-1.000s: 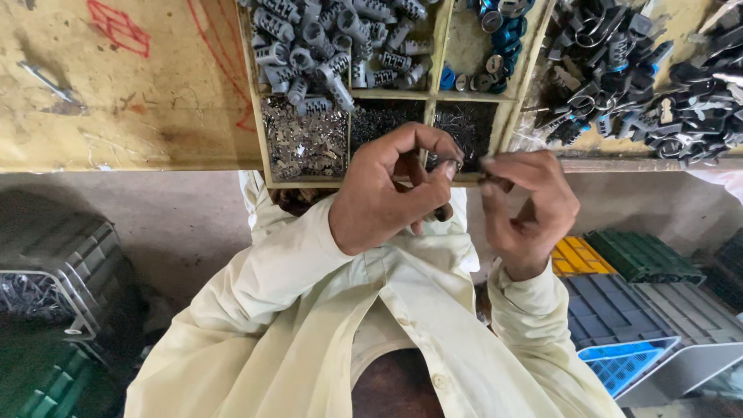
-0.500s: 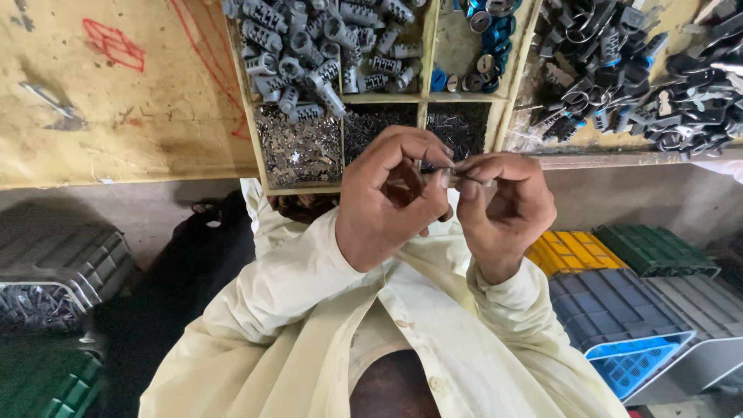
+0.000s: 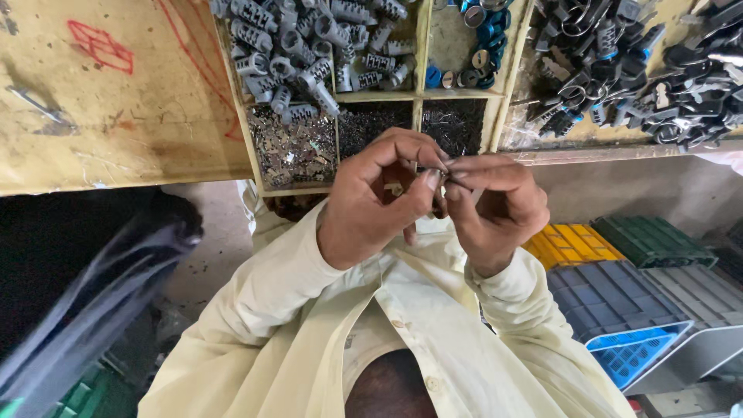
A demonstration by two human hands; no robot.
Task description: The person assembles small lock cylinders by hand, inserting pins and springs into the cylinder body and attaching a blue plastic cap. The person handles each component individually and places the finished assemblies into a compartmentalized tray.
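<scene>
Left hand (image 3: 371, 209) and right hand (image 3: 495, 209), now drawn closer together than before, are pinched on a small metal part (image 3: 438, 176) below the tray (image 3: 422, 93).

Soft, even daylight falls over the worktop (image 3: 116, 116), with no hard glare. Deep shadow sits beneath its edge. A dark shape (image 3: 93, 294) at near left is smeared with motion blur (edges bend slightly).

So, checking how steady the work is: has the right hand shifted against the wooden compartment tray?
Yes. The right hand moved left, toward the wooden compartment tray's middle divider.
</scene>
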